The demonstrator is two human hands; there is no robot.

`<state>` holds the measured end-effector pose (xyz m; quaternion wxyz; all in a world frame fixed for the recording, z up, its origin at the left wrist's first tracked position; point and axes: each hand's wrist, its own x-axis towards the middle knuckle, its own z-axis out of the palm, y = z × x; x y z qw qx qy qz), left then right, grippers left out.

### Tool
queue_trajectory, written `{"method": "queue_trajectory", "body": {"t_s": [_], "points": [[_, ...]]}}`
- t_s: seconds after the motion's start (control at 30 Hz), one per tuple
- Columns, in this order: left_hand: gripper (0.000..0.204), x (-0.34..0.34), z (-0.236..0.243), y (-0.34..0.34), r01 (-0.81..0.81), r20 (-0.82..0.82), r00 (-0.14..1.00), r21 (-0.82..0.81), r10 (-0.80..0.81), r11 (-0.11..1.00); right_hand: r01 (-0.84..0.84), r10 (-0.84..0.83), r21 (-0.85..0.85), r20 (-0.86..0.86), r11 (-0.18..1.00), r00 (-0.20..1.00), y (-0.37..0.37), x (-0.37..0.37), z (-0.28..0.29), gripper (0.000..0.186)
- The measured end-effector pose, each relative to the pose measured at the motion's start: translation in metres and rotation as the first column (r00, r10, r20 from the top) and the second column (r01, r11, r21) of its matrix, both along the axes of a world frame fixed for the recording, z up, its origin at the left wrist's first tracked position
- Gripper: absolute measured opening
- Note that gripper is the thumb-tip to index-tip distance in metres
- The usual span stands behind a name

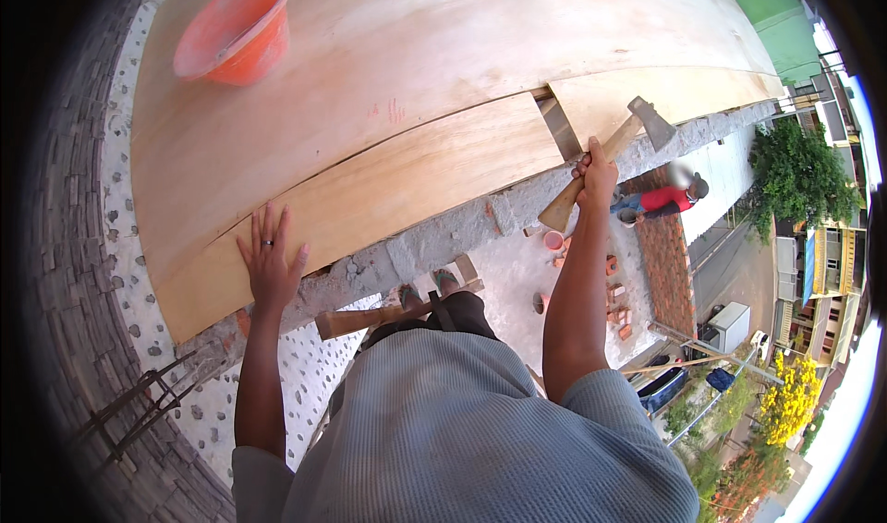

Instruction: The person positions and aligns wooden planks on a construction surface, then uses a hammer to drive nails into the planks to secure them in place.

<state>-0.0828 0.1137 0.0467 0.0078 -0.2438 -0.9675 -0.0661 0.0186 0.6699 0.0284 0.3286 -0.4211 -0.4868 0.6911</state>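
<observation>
My right hand (597, 174) is wrapped around the wooden handle of a hatchet (625, 135), whose metal head points up and right above the plywood. The handle's wide butt end sticks out below the fist. Flat on a narrow plywood strip (434, 167) lies my left hand (271, 257), fingers spread, with a ring on one. This strip runs along the edge of a large plywood sheet (388, 38). A dark gap (558, 126) separates it from another plywood piece (665, 93) on the right, near the hatchet. At my waist sits a second wooden tool handle (346, 323).
A rough concrete edge (397, 255) borders the plywood, with a drop to the floor beyond. An orange basin (248, 47) stands on the large sheet. Rebar (139, 395) juts out at lower left. Below right, a person in red (663, 200) stands by a brick wall (661, 264).
</observation>
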Motion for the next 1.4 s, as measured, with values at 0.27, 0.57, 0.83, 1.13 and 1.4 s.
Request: {"method": "queue_trajectory", "body": {"t_s": [0.27, 0.57, 0.83, 1.13, 1.4], "points": [[0.07, -0.002, 0.001, 0.002, -0.024, 0.002, 1.0, -0.006, 0.024, 1.0, -0.175, 0.176, -0.024, 0.182, 0.984, 0.967, -0.007, 0.013, -0.006, 0.027], [0.071, -0.001, -0.001, 0.001, -0.02, 0.001, 1.0, -0.022, 0.02, 1.0, -0.186, 0.189, -0.036, 0.153, 0.982, 0.97, -0.01, 0.018, -0.005, 0.029], [0.076, 0.006, 0.01, 0.028, -0.158, 0.105, 0.982, -0.02, 0.159, 0.987, -0.202, 0.197, -0.013, 0.29, 0.979, 0.937, -0.012, 0.018, -0.008, 0.033], [0.082, 0.02, -0.004, 0.095, 0.223, -0.102, 0.97, -0.006, -0.223, 0.975, -0.17, 0.159, 0.002, 0.34, 0.985, 0.927, -0.019, 0.014, -0.003, 0.031], [0.084, 0.021, 0.001, 0.093, 0.177, -0.039, 0.983, 0.001, -0.177, 0.984, -0.212, 0.222, -0.073, 0.188, 0.974, 0.957, -0.016, 0.021, -0.007, 0.028]]}}
